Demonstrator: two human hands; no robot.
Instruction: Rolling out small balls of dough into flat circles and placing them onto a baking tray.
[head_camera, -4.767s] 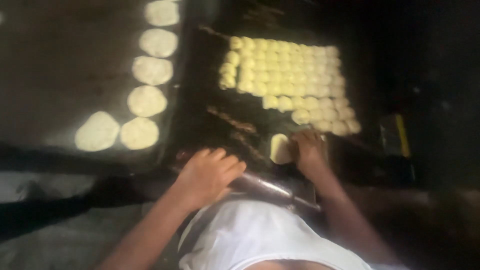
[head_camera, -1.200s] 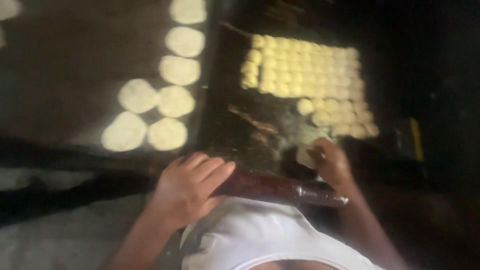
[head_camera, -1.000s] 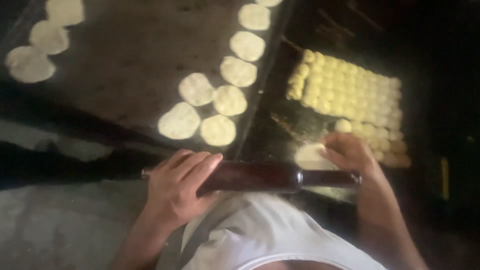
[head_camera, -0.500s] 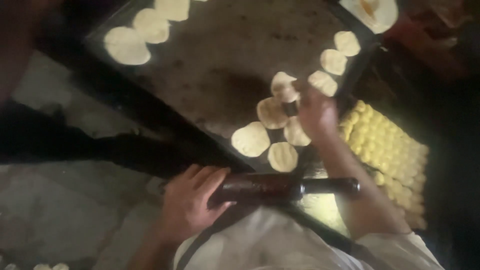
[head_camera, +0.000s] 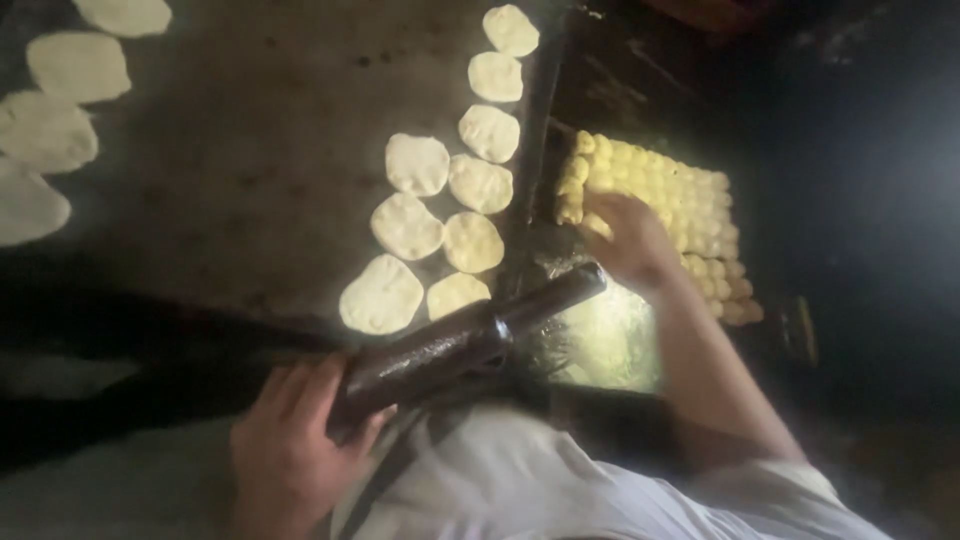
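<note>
Two hands work apart in the head view: the left hand (head_camera: 290, 450) is clenched round one end of a dark rolling pin (head_camera: 465, 345), lifted aslant off the oiled board (head_camera: 610, 335), while the right hand (head_camera: 625, 240) rests on the block of dough balls (head_camera: 660, 200); its fingers' hold cannot be told. Rolled discs (head_camera: 445, 200) lie in rows on the dark tray (head_camera: 250, 150), likely set aside.

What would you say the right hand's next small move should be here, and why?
Probably to close on one dough ball and lift it toward the shiny rolling surface. The right hand rests on the near edge of the yellow balls, that surface lies bare beside it, and the left hand holds the rolling pin ready. Flattened rounds already fill the dark tray.
</note>
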